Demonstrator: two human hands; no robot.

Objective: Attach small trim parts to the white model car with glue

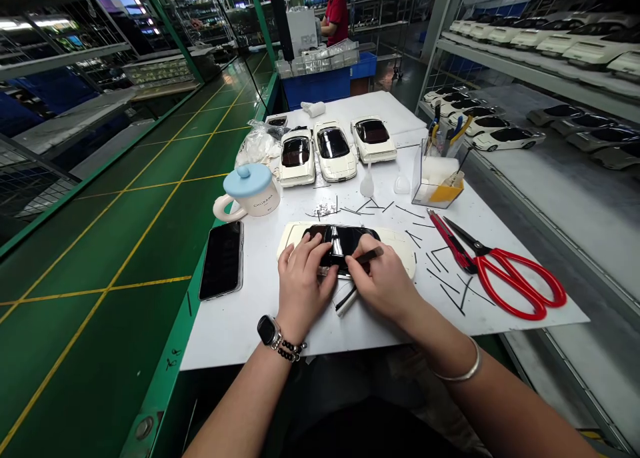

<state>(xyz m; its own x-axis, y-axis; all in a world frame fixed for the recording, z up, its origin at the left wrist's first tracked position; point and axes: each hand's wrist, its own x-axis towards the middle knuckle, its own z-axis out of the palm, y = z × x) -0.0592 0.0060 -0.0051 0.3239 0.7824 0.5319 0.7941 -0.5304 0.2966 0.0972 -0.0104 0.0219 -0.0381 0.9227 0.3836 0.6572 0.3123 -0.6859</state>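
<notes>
A white model car (397, 241) with glossy black windows lies sideways across the table before me. My left hand (306, 271) rests over its left half, fingers bent on the dark window and thumb at the near side. My right hand (384, 281) is closed around a dark flat narrow tool (370, 255), its fingertips at the car's near side window; the tool's tip is hidden. A thin black-and-white strip (346, 303) lies on the table just under the car, between my hands.
Red-handled scissors (520, 281) and a red cutter (450, 241) lie right, among scattered black strips (443, 261). Left are a phone (221, 260) and lidded mug (253, 191). Behind stand white model cars (334, 153) and a clear tool box (439, 178). A person (336, 11) is farther back.
</notes>
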